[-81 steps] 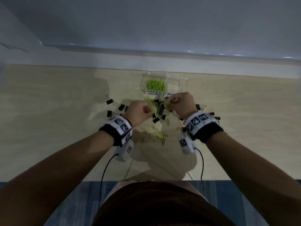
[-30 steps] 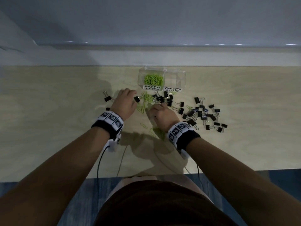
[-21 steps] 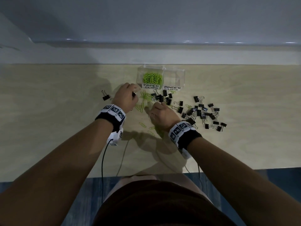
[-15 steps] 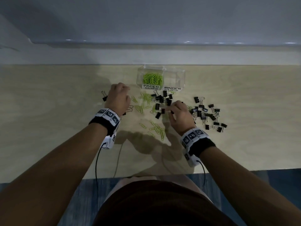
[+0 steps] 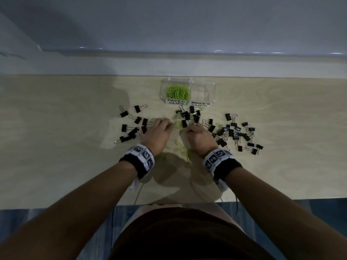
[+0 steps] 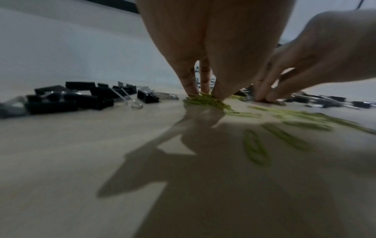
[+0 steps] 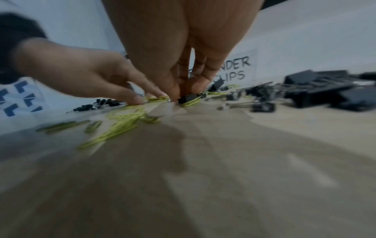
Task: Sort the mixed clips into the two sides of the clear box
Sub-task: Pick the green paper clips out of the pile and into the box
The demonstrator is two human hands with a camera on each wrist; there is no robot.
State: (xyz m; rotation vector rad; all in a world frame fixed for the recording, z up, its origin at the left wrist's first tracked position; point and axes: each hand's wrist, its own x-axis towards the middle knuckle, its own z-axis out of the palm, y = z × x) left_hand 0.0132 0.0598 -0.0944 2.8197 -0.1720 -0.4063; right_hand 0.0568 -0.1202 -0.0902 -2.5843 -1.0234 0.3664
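Note:
The clear box stands at the back; its left side, labelled PAPER CLIPS, holds green paper clips, and its BINDER CLIPS side looks empty. My left hand pinches a small heap of loose green paper clips on the table. Just to its right, my right hand pinches a black binder clip lying among green clips. More green paper clips lie between my wrists.
Black binder clips lie in three groups: left of my left hand, in front of the box, and right of my right hand. The wooden table ends at a white wall ledge behind the box.
My left hand has come right and nearer, off the left binder clips and onto the green paper clips. My right hand has shifted slightly left onto a black binder clip.

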